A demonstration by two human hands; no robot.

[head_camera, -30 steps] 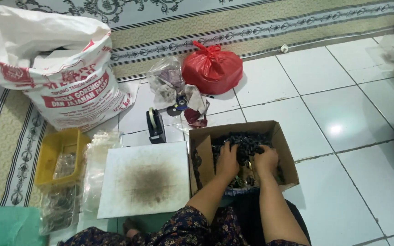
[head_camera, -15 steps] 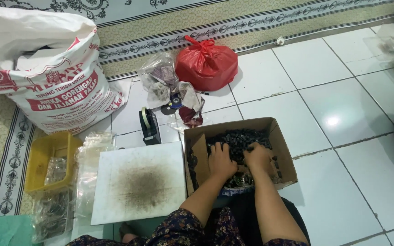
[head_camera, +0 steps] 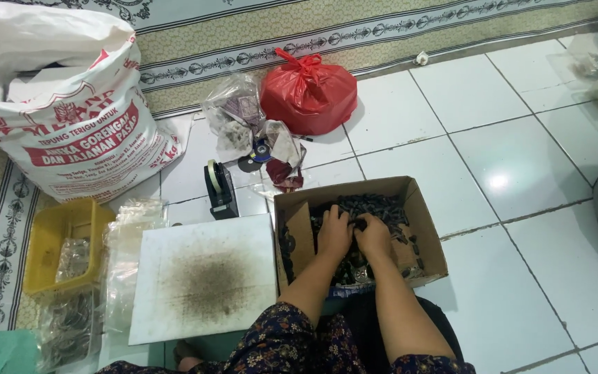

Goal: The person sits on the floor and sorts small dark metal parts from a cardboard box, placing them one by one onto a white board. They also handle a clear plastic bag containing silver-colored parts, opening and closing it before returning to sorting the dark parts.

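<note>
An open cardboard box (head_camera: 426, 223) sits on the tiled floor in front of me, filled with several small black parts (head_camera: 375, 206). Both of my hands are down inside it. My left hand (head_camera: 334, 234) rests palm-down on the pile, fingers spread into the parts. Touching it on the right is my right hand (head_camera: 373, 237), its fingers curled into the same heap. Whether either hand has parts closed in it is hidden by the backs of the hands.
A stained white board (head_camera: 205, 275) lies left of the box. Beyond it are a tape dispenser (head_camera: 219, 188), clear plastic bags (head_camera: 131, 239), a yellow tray (head_camera: 57, 242), a large white sack (head_camera: 57, 111), a red plastic bag (head_camera: 309, 93) and crumpled clear bags (head_camera: 240, 121).
The view has shifted slightly. Both hands stay inside the box and have moved closer together over the black parts.
</note>
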